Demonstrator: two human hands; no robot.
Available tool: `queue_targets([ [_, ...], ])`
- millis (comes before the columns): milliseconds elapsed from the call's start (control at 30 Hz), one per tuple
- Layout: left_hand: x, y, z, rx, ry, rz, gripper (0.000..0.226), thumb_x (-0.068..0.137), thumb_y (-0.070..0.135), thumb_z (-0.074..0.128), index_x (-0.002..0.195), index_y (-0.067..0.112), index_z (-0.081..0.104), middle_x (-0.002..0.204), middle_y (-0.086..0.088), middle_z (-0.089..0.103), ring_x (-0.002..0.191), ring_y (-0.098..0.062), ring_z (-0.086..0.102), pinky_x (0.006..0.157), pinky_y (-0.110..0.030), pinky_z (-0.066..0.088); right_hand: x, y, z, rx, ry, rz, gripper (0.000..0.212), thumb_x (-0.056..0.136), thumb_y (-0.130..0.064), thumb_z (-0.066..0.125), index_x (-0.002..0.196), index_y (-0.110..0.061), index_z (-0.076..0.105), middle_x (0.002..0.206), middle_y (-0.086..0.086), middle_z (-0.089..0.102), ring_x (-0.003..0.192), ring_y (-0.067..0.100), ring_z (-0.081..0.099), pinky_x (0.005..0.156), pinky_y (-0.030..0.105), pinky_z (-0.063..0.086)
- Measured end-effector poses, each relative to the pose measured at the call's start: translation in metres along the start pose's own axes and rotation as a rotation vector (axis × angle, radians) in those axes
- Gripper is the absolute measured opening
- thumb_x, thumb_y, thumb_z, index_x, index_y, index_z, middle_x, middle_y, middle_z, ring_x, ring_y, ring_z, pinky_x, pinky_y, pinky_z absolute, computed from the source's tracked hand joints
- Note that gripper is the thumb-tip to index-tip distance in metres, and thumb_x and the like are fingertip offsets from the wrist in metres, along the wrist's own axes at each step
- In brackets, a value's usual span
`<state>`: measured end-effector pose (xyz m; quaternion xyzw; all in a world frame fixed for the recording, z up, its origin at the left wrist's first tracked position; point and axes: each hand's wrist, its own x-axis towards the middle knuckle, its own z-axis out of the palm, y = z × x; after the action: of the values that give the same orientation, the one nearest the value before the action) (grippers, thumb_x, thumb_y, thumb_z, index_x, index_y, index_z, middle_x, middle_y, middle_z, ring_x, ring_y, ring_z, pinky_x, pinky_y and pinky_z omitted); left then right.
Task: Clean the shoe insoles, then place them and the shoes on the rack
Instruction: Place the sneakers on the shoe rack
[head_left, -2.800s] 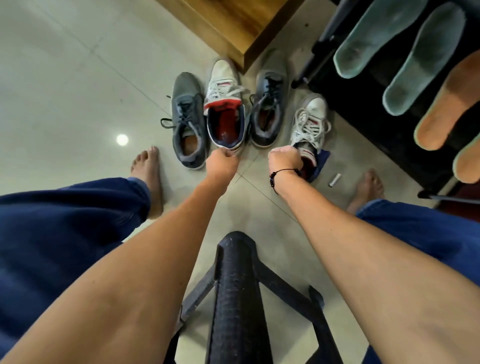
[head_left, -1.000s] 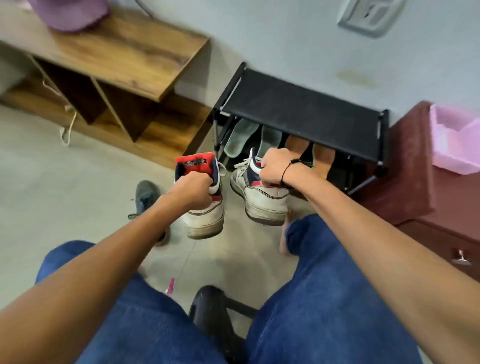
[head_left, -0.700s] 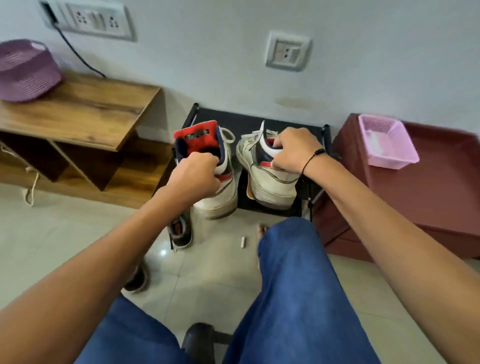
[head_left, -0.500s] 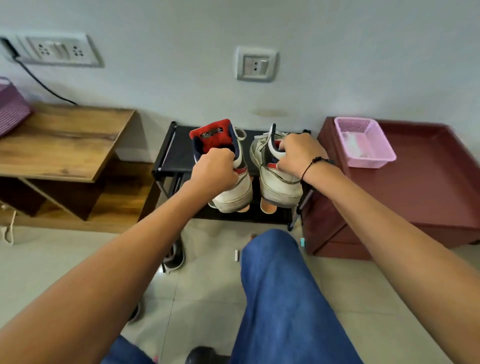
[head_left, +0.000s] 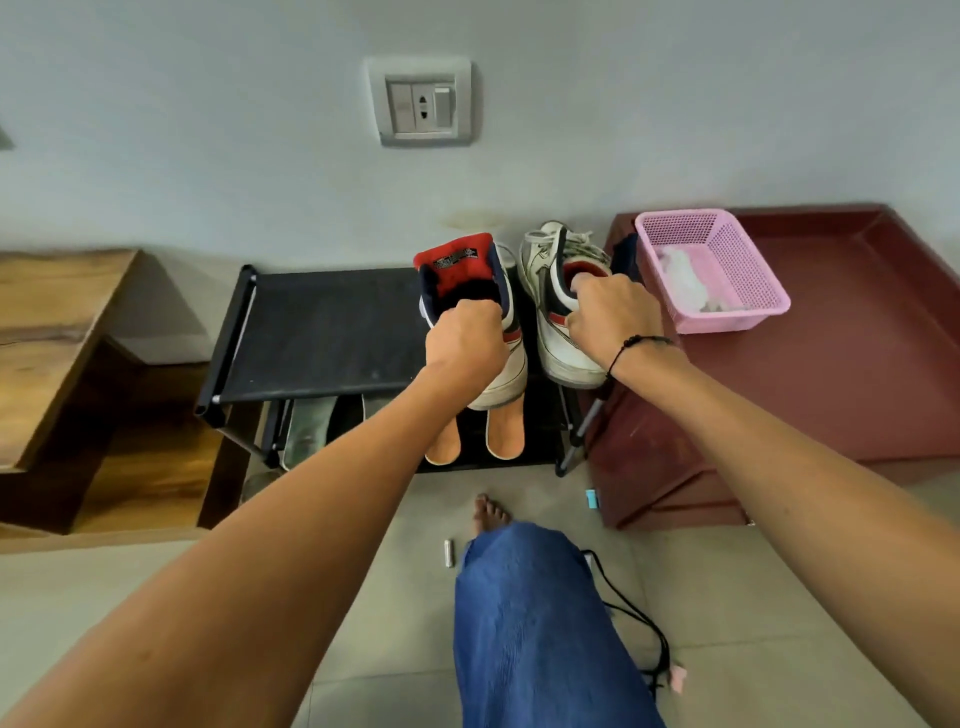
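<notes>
- We see a black rack (head_left: 322, 332) against a grey wall, insoles (head_left: 498, 441) on its lower shelf.
- Our left hand (head_left: 465, 340) grips one white shoe (head_left: 506, 338), our right hand (head_left: 610, 317) the other shoe (head_left: 550, 291) at two o'clock, both over the rack's top.

We're in a home, entryway or room corner. Tiled floor (head_left: 753, 597), wall socket (head_left: 422, 106), black shoe rack (head_left: 322, 332) against the wall. Wooden shelf unit (head_left: 57, 332) left, maroon cabinet (head_left: 831, 364) with pink basket (head_left: 727, 260) right.
</notes>
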<state>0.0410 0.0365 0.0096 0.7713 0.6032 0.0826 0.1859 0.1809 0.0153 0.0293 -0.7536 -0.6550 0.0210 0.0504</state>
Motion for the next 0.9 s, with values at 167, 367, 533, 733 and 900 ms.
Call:
queue_targets([
  [167, 0.022, -0.005, 0.026, 0.046, 0.002, -0.009, 0.012, 0.087, 0.001, 0.047, 0.092, 0.006, 0.057, 0.095, -0.012, 0.059, 0.09, -0.031, 0.057, 0.068, -0.036, 0.044, 0.017, -0.003, 0.031, -0.02, 0.042, -0.043, 0.019, 0.091, -0.012, 0.049, 0.109, -0.006, 0.052, 0.104, 0.016, 0.063, 0.099, 0.037, 0.059, 0.065, 0.034, 0.038],
  [367, 0.026, -0.016, 0.04, 0.099, 0.038, 0.001, 0.015, 0.089, 0.002, 0.046, 0.093, 0.009, 0.058, 0.098, -0.013, 0.06, 0.089, -0.029, 0.054, 0.069, -0.036, 0.043, 0.011, -0.008, 0.057, -0.075, 0.007, -0.067, 0.018, 0.092, -0.013, 0.048, 0.108, -0.007, 0.05, 0.105, 0.013, 0.063, 0.103, 0.033, 0.057, 0.068, 0.038, 0.046],
  [533, 0.019, -0.017, 0.045, 0.127, 0.045, 0.035, 0.014, 0.086, 0.002, 0.047, 0.094, 0.008, 0.057, 0.098, -0.013, 0.058, 0.092, -0.031, 0.054, 0.074, -0.038, 0.046, 0.008, -0.008, 0.068, -0.094, 0.015, -0.087, 0.018, 0.091, -0.012, 0.047, 0.108, -0.007, 0.05, 0.104, 0.012, 0.063, 0.105, 0.031, 0.054, 0.065, 0.037, 0.042],
  [733, 0.022, -0.019, 0.047, 0.206, 0.083, 0.098, 0.015, 0.085, 0.001, 0.048, 0.095, 0.009, 0.056, 0.096, -0.011, 0.06, 0.094, -0.029, 0.053, 0.068, -0.037, 0.042, 0.013, -0.011, 0.074, -0.099, 0.044, -0.065, 0.019, 0.09, -0.01, 0.049, 0.109, -0.008, 0.049, 0.105, 0.012, 0.062, 0.107, 0.03, 0.053, 0.062, 0.036, 0.036],
  [900, 0.025, -0.015, 0.049, 0.247, 0.086, 0.136, 0.017, 0.086, 0.005, 0.048, 0.098, 0.012, 0.057, 0.097, -0.009, 0.061, 0.097, -0.028, 0.054, 0.067, -0.034, 0.037, 0.012, -0.01, 0.074, -0.084, 0.038, -0.046, 0.019, 0.089, -0.012, 0.051, 0.108, -0.009, 0.05, 0.105, 0.01, 0.061, 0.106, 0.029, 0.053, 0.063, 0.035, 0.036],
])
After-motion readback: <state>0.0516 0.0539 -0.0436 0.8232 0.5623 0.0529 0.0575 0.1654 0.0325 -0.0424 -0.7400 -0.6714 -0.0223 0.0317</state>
